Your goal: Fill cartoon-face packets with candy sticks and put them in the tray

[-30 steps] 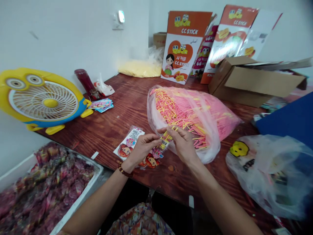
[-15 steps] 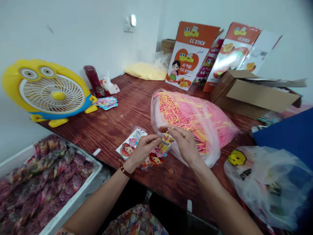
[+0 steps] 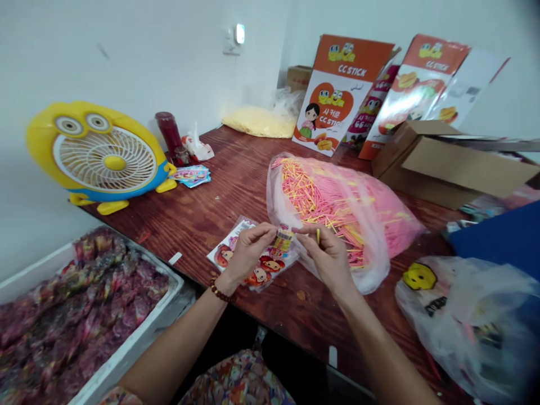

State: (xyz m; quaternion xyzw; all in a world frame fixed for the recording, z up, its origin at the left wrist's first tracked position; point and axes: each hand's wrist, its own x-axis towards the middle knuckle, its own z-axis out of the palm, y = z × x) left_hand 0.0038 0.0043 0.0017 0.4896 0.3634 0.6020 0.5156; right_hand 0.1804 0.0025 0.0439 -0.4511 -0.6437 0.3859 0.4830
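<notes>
One small packet (image 3: 283, 241) is pinched between my two hands just above the surface (image 3: 202, 208), close to its near edge. My left hand (image 3: 248, 247) has its grip closed on the packet's left side, thumb against fingertips. My right hand (image 3: 328, 256) meets the packet's other side with thumb and forefinger. Its further fingers are closed on a single yellow stick (image 3: 318, 235), which stands upright and is not yet in the packet.

By my judgement this packet is at most partly filled; I cannot tell how many sticks it holds. Just beyond my right hand the big bag of sticks (image 3: 337, 197) lies open and well stocked. A few flat printed packets (image 3: 225, 256) lie under my left hand, unfilled as far as I can see. At my left, the tray (image 3: 139, 340) is heaped with dark wrapped packets.
</notes>
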